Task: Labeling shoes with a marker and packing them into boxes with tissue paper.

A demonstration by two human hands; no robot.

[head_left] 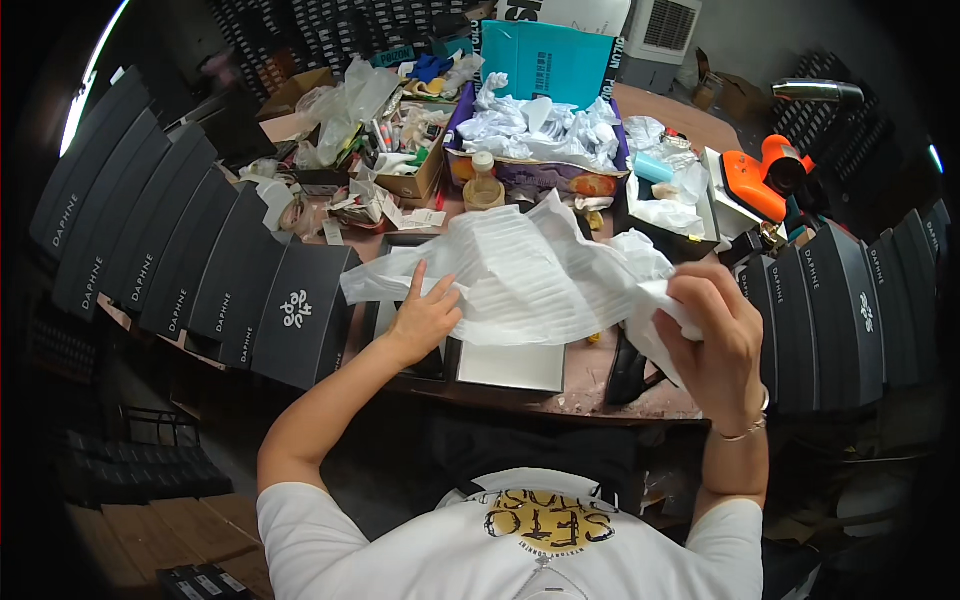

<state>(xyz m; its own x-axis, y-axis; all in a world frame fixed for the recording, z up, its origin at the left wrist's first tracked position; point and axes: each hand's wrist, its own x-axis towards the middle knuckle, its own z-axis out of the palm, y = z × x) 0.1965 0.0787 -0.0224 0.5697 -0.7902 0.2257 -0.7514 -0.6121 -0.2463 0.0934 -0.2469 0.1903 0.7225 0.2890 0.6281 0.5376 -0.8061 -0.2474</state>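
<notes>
A large sheet of crinkled white tissue paper (520, 280) spans the space between my hands, above the desk. My left hand (428, 318) lies against its left part with the fingers spread. On the right, my right hand (715, 325) has its fingers closed round a bunched corner of the sheet. Under the paper is an open box with a white inside (512, 368), partly covered by the sheet. A black shoe (627, 372) rests on the desk just right of the box, its upper part hidden by paper.
Black shoe boxes (225, 275) stand in a row at left, with more boxes (830, 310) at right. Behind the sheet are a purple carton (540, 178) of crumpled paper, a bottle (483, 185) and cluttered cartons (410, 180). An orange tape dispenser (755, 185) sits far right.
</notes>
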